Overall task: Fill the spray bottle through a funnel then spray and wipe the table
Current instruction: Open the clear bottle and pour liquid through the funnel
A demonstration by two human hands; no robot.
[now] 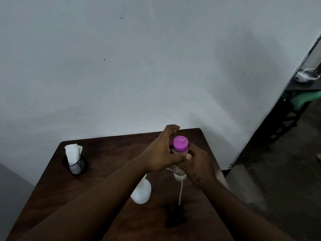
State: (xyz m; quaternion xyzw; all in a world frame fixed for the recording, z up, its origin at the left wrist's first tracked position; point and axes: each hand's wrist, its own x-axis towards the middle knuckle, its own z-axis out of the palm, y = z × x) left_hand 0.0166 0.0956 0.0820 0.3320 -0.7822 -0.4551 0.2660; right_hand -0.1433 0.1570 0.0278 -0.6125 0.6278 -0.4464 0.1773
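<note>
Only one bit of print in view: white lettering on the clear bottle (179, 173) with the purple cap (180, 143), center-right of frame. The right hand (198, 167) grips round it and the left hand (161, 157) crosses in front, so only a few curved letter fragments show. They're too blurred and cut off to read as a word. Nothing else legible.

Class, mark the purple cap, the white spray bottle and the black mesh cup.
purple cap (180, 143), head view, top face.
white spray bottle (141, 193), head view, rounded body.
black mesh cup (78, 166), head view, front wall.
</note>
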